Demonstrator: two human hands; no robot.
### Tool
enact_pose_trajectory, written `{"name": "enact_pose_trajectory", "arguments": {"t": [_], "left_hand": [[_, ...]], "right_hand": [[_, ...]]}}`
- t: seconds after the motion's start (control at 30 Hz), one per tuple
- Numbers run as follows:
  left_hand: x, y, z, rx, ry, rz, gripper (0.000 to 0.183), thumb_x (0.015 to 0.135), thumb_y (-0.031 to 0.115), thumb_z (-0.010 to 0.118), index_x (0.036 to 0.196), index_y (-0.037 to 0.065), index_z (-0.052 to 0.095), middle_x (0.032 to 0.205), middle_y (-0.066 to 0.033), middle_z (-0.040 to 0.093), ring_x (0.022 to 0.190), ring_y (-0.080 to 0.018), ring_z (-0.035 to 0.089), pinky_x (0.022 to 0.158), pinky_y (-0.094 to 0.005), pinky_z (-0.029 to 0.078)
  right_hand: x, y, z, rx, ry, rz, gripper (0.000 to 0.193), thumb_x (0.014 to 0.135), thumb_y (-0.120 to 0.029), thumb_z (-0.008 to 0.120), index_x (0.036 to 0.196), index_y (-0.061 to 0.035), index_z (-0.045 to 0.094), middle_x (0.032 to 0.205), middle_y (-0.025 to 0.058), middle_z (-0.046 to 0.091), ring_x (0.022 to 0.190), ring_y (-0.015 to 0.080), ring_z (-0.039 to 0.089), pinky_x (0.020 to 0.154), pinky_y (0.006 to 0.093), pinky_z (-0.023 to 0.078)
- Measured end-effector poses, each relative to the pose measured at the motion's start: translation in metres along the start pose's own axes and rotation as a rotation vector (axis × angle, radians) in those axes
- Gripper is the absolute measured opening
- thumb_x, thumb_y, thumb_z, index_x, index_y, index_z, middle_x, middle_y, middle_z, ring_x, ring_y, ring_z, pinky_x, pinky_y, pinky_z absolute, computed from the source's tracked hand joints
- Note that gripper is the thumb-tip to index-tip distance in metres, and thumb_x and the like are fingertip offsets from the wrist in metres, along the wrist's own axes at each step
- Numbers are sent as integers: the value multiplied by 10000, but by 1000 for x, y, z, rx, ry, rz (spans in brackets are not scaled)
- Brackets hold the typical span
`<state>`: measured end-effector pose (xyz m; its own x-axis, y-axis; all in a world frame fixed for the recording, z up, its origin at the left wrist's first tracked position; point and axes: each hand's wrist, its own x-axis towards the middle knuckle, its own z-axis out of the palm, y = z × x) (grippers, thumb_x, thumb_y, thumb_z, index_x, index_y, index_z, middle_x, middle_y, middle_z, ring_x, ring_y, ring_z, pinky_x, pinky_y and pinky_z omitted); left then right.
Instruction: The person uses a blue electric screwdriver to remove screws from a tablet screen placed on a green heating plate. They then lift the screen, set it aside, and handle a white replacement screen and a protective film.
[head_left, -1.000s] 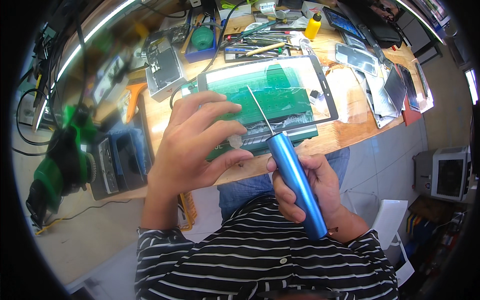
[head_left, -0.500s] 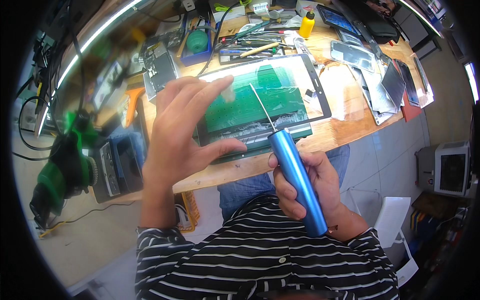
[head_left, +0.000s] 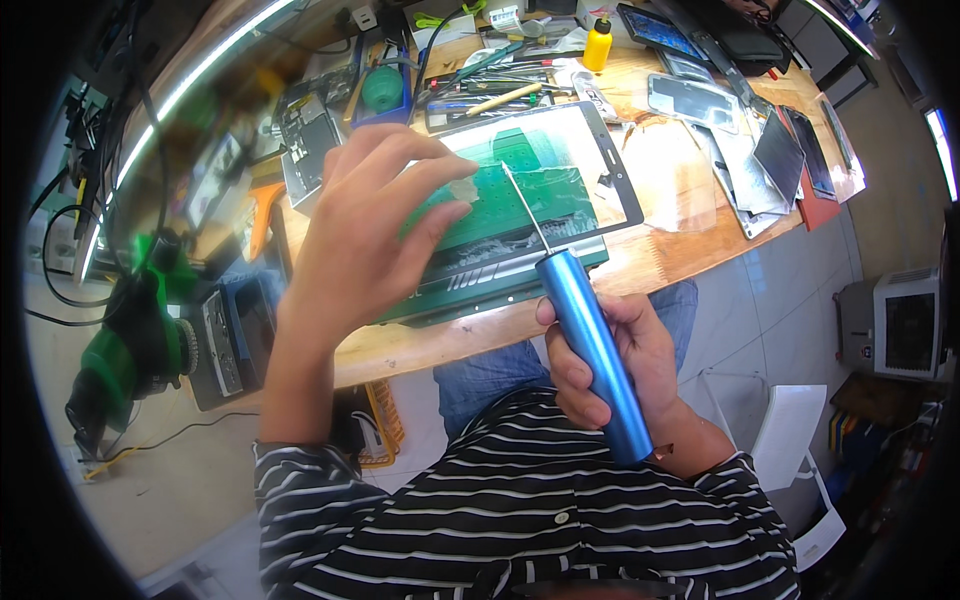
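Right hand (head_left: 620, 360) wrapped tight round blue metal cylinder tool (head_left: 592, 350); thin blade tip on clear film over black-framed tablet panel (head_left: 540, 180), lying on green mat (head_left: 470, 290). Left hand (head_left: 370, 240) spread open, fingertips pinching film corner above panel. Risk: blade slips, scratches glass; film tears if pulled unevenly.

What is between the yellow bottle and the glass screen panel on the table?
In the head view, a row of hand tools lies between the yellow bottle and the screen panel, including a wooden-handled one.
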<state>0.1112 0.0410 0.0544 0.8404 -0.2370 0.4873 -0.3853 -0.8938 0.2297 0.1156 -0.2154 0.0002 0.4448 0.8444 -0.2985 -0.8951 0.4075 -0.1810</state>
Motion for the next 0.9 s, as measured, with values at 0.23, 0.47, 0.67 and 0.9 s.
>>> {"name": "enact_pose_trajectory", "arguments": {"t": [0.23, 0.47, 0.67, 0.9], "left_hand": [[9, 6, 4, 1, -40, 16, 302, 805, 119, 766, 1099, 75, 708, 1057, -93, 698, 1078, -307, 612, 943, -428, 454], [12, 9, 7, -6, -79, 18, 291, 832, 163, 732, 1109, 87, 684, 1032, -108, 682, 1093, -320, 586, 926, -451, 434], [14, 11, 8, 0, -115, 2, 346, 801, 145, 768, 1134, 98, 687, 1067, -85, 700, 1110, -311, 595, 956, -438, 434], [17, 13, 8, -4, -133, -1, 364, 790, 130, 780, 1140, 94, 685, 1103, -81, 696, 1139, -304, 588, 986, -437, 423]], "right_hand": [[-3, -3, -4, -3, -23, -26, 538, 1050, -353, 232, 1255, 83, 473, 699, 122, 548, 432, 195, 550, 400, 281, 489], [-6, -7, -5, 23, -34, -41, 536, 1049, -351, 238, 1255, 86, 469, 695, 122, 543, 433, 196, 543, 397, 287, 479], [-8, -9, -7, 29, -27, -44, 533, 1046, -351, 247, 1257, 85, 469, 694, 121, 540, 429, 194, 536, 391, 288, 476], [-11, -11, -8, 27, -27, -64, 533, 1045, -351, 245, 1261, 83, 464, 688, 118, 536, 422, 192, 529, 384, 289, 476]]}}
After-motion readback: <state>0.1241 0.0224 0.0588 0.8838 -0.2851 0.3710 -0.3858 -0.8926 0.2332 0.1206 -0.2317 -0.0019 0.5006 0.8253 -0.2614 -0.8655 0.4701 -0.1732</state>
